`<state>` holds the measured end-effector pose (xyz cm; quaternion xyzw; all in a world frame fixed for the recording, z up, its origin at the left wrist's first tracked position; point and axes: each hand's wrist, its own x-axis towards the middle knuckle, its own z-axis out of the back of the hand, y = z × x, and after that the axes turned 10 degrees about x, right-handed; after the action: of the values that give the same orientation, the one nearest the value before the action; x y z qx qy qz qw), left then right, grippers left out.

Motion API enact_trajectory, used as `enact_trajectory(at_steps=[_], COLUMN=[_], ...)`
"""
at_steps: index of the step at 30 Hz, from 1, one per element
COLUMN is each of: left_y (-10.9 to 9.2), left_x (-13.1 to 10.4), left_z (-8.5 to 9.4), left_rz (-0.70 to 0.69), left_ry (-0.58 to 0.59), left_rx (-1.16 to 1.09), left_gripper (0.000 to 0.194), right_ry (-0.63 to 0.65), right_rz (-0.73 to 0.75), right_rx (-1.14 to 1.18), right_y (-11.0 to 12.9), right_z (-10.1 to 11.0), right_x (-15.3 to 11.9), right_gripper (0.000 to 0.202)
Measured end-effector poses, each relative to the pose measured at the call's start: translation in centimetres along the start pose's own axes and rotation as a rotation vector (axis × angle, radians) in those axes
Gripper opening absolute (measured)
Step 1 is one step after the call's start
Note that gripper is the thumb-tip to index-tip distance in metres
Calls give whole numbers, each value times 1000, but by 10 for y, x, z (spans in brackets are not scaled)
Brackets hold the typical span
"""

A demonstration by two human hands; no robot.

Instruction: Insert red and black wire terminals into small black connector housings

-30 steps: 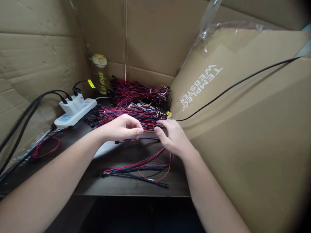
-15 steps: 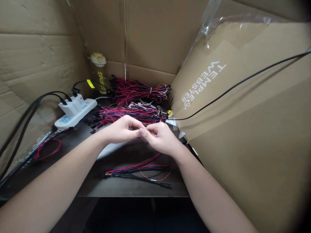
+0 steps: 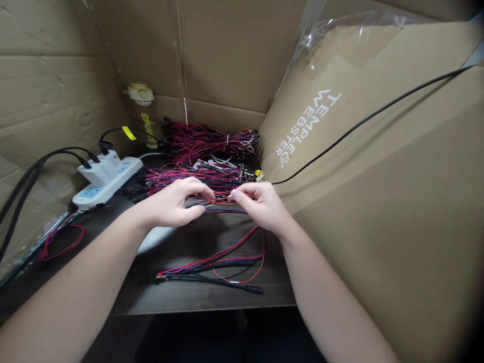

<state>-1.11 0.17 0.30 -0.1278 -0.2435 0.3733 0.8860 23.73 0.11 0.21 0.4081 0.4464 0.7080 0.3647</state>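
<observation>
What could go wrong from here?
- The small white piece pinched in the right hand might slip and get lost among the red and black wires behind it.
- The loose cable bundle lies near the front edge of the table; a passing forearm might drag it off.

A white power strip [image 3: 108, 184] is set near the surface's [image 3: 278, 285] left edge; a bottle [image 3: 145, 118] is stood at the far-left corner.
</observation>
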Motion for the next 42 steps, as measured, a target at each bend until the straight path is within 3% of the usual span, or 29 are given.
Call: enact_trajectory(at_steps=[4,12,17,26,36,42], left_y=[2,-14,-16,-32,-37,-40], left_x=[2,3,2,1,0,-1], left_z=[-2,-5,-7,-8,-2,-4], left_rz=[-50,-78,-97,-229,-239,-237], left_ry=[-45,-96,-71,-230,-262,-264], left_rx=[-22,-171,-134,-210,-273,-251], left_gripper=[18,13,17,9,14,16], right_ry=[-27,64,-78,-204,100,114], right_rz=[3,40,92,121,102,178], right_rx=[52,12,86,87,-4,-110], right_y=[5,8,10,20,25,31], right_z=[9,6,6,14,15,7], right_x=[-2,-7,-6,-15,-24,-31], right_gripper=[36,23,26,27,25,22])
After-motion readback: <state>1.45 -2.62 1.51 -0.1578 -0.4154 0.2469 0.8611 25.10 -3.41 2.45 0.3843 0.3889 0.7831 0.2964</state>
